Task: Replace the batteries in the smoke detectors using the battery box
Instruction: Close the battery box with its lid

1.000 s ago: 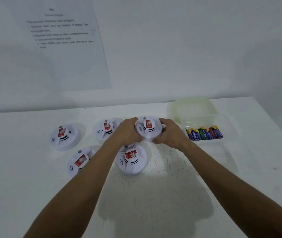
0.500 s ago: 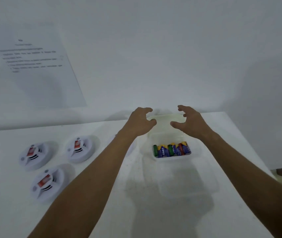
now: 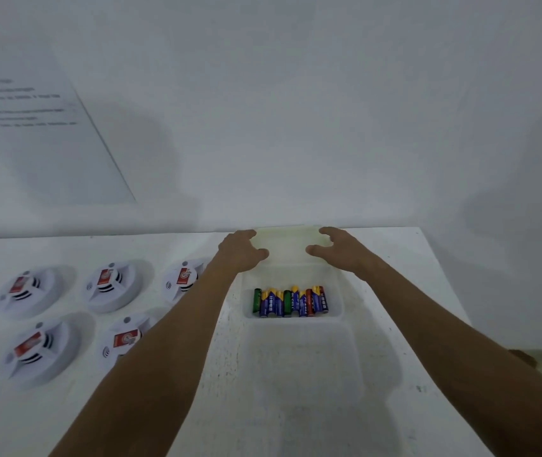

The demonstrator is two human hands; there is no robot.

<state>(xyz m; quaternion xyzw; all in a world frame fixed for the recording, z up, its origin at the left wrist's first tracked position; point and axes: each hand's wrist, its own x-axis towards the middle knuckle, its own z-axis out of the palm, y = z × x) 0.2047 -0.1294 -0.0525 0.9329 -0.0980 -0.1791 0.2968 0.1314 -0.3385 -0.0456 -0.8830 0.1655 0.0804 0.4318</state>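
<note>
Your left hand (image 3: 241,250) and right hand (image 3: 337,247) reach forward, fingers curled over the two side edges of a cloudy, yellowish plastic lid (image 3: 287,244) at the table's far edge; whether they actually grip it, you cannot tell. Just nearer you sits the battery box (image 3: 335,291), translucent, rectangular, round-cornered, with a row of cylindrical batteries (image 3: 291,302), blue, green and red, along its near wall. Left of your forearm, five round white smoke detectors (image 3: 109,286), red-labelled, lie on the matte, speckled white table (image 3: 428,291). A printed sheet (image 3: 42,133) hangs on the wall.
</note>
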